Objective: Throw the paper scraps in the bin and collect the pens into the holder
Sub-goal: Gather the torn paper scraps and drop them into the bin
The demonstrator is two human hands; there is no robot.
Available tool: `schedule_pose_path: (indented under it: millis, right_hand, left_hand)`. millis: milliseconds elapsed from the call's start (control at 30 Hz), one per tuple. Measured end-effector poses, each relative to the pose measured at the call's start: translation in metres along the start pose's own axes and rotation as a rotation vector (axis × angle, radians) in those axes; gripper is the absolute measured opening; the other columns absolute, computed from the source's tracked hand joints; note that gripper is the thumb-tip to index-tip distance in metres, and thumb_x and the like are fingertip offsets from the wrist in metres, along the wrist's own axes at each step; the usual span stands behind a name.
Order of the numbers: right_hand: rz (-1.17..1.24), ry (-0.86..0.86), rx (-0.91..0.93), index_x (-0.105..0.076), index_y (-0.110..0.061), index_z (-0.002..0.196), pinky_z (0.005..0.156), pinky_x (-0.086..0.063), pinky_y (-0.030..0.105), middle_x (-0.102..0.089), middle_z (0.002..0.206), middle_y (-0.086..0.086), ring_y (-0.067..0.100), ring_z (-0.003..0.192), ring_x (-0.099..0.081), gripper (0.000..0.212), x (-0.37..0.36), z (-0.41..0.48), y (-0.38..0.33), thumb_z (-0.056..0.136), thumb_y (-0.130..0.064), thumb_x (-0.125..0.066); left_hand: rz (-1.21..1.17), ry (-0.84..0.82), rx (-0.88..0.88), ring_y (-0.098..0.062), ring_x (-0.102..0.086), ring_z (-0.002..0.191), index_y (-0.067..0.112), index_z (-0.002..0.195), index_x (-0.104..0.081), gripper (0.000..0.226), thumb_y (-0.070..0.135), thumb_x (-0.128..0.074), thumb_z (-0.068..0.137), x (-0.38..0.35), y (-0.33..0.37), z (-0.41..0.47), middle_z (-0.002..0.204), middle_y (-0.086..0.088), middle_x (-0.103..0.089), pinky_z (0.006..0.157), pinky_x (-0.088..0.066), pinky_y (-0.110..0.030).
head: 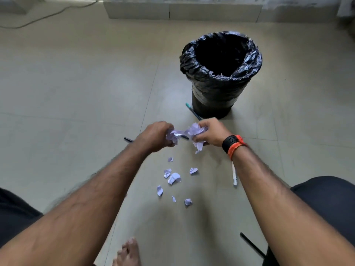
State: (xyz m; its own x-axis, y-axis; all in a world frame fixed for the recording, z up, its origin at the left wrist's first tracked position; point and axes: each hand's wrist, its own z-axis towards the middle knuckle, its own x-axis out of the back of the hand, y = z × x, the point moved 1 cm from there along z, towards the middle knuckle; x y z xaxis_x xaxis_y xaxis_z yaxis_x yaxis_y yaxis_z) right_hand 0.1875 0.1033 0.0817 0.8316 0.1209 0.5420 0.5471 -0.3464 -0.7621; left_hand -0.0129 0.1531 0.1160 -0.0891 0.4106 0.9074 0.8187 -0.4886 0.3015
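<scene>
Paper scraps [189, 132]: lilac crumpled bunch held in the air between both hands, over the floor [76, 93], short of the bin [213, 100]. Left hand [155, 136] has its fingers curled round the left end. Right hand [208, 132] is curled round the right, bigger end. Both are closed tight on paper. A dark streak between them might be a pen, can't tell.

Several loose bits [173, 177] lie scattered on the floor below the hands. Bin is upright with a black liner and an open mouth, beyond the hands and slightly right.

Pens on the floor:
- green-tipped pen [193, 111] just beside the bin base, contact unclear
- dark pen [128, 139] by the left wrist
- white pen [234, 175] partly under the right forearm
- black pen [251, 245] near the right leg

Holder not in view.

Step, as judged: compacting the bunch before the drop. To do it well:
- Squeeze it into one tight ball and pass it to one hand. A flap hangs under the right hand and will likely shed.
- Check no pen is caught inside.
- Carry it right over the bin mouth and let go low, no toss, since light paper drifts.
- Then sweep the loose bits together rather than picking them one by one.

Task looks early: no pen collected yet.
</scene>
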Motion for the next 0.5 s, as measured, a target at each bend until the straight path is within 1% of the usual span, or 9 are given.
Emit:
schedule_pose_path:
  millis: [33, 100, 167, 267, 333, 400, 433, 467, 500]
  right_hand:
    - [0.028, 0.05, 0.042, -0.067, -0.001, 0.078, 0.066, -0.062, 0.041, -0.061, 0.069, 0.007, 0.014, 0.067, -0.058, 0.024, 0.013, 0.002, -0.009, 0.065, -0.017, -0.08]
    - [0.097, 0.117, 0.099, -0.065, -0.005, 0.074, 0.063, -0.062, 0.037, -0.064, 0.07, 0.009, 0.014, 0.066, -0.06, 0.022, 0.041, 0.004, -0.03, 0.068, -0.019, -0.081]
    - [0.096, 0.187, 0.133, -0.063, -0.01, 0.068, 0.06, -0.055, 0.03, -0.065, 0.069, 0.007, 0.014, 0.063, -0.059, 0.023, 0.071, 0.007, -0.047, 0.069, -0.023, -0.082]
    - [0.078, 0.235, 0.139, -0.062, -0.015, 0.064, 0.062, -0.053, 0.031, -0.064, 0.067, 0.002, 0.013, 0.063, -0.06, 0.023, 0.111, 0.013, -0.067, 0.069, -0.021, -0.083]
    - [0.057, 0.268, 0.108, -0.06, -0.017, 0.064, 0.052, -0.045, 0.018, -0.058, 0.064, -0.001, 0.005, 0.053, -0.055, 0.024, 0.135, 0.019, -0.078, 0.073, -0.011, -0.081]
    - [0.042, 0.351, 0.041, -0.056, -0.017, 0.062, 0.041, -0.04, 0.009, -0.051, 0.06, -0.002, 0.005, 0.049, -0.051, 0.028, 0.155, 0.025, -0.088, 0.075, -0.004, -0.077]
    - [0.038, 0.398, 0.002, -0.052, -0.016, 0.06, 0.04, -0.043, 0.01, -0.049, 0.059, -0.001, 0.009, 0.05, -0.051, 0.032, 0.164, 0.031, -0.09, 0.075, -0.002, -0.076]
    - [0.05, 0.44, -0.042, -0.05, -0.015, 0.058, 0.047, -0.051, 0.014, -0.049, 0.06, 0.001, 0.012, 0.052, -0.054, 0.034, 0.171, 0.036, -0.091, 0.074, -0.002, -0.076]
    - [0.065, 0.471, -0.093, -0.051, -0.014, 0.06, 0.058, -0.059, 0.023, -0.052, 0.064, 0.003, 0.016, 0.056, -0.058, 0.031, 0.176, 0.041, -0.091, 0.072, -0.002, -0.077]
  left_hand:
    - [-0.015, 0.05, -0.011, -0.031, -0.06, 0.092, 0.014, 0.092, -0.063, 0.025, 0.032, -0.074, 0.077, 0.017, 0.004, 0.005, 0.096, -0.009, -0.065, 0.066, -0.034, -0.028]
    - [-0.066, 0.151, -0.029, -0.027, -0.058, 0.085, 0.017, 0.086, -0.061, 0.021, 0.03, -0.075, 0.078, 0.053, 0.014, 0.015, 0.089, -0.005, -0.062, 0.064, -0.034, -0.028]
    - [-0.16, 0.238, -0.04, -0.023, -0.056, 0.082, 0.014, 0.088, -0.062, 0.023, 0.03, -0.076, 0.078, 0.084, 0.025, 0.026, 0.087, -0.002, -0.062, 0.064, -0.04, -0.031]
    - [-0.25, 0.317, -0.068, -0.021, -0.057, 0.078, 0.015, 0.087, -0.065, 0.023, 0.032, -0.077, 0.077, 0.12, 0.044, 0.048, 0.085, -0.002, -0.064, 0.064, -0.041, -0.029]
    - [-0.301, 0.345, -0.077, -0.02, -0.059, 0.072, 0.013, 0.08, -0.065, 0.023, 0.032, -0.076, 0.076, 0.139, 0.057, 0.068, 0.08, -0.004, -0.066, 0.058, -0.042, -0.026]
    - [-0.4, 0.354, -0.038, -0.017, -0.056, 0.066, 0.012, 0.078, -0.066, 0.022, 0.029, -0.079, 0.072, 0.151, 0.07, 0.092, 0.075, -0.004, -0.064, 0.054, -0.042, -0.023]
    - [-0.457, 0.359, -0.014, -0.017, -0.056, 0.066, 0.013, 0.078, -0.066, 0.024, 0.029, -0.081, 0.067, 0.154, 0.075, 0.105, 0.074, -0.004, -0.062, 0.056, -0.043, -0.023]
    - [-0.518, 0.358, 0.001, -0.018, -0.058, 0.069, 0.014, 0.079, -0.065, 0.028, 0.029, -0.082, 0.062, 0.154, 0.08, 0.117, 0.075, -0.004, -0.062, 0.061, -0.046, -0.026]
    - [-0.567, 0.348, 0.01, -0.019, -0.061, 0.076, 0.015, 0.083, -0.065, 0.032, 0.028, -0.082, 0.06, 0.154, 0.085, 0.126, 0.08, -0.006, -0.063, 0.068, -0.049, -0.028]
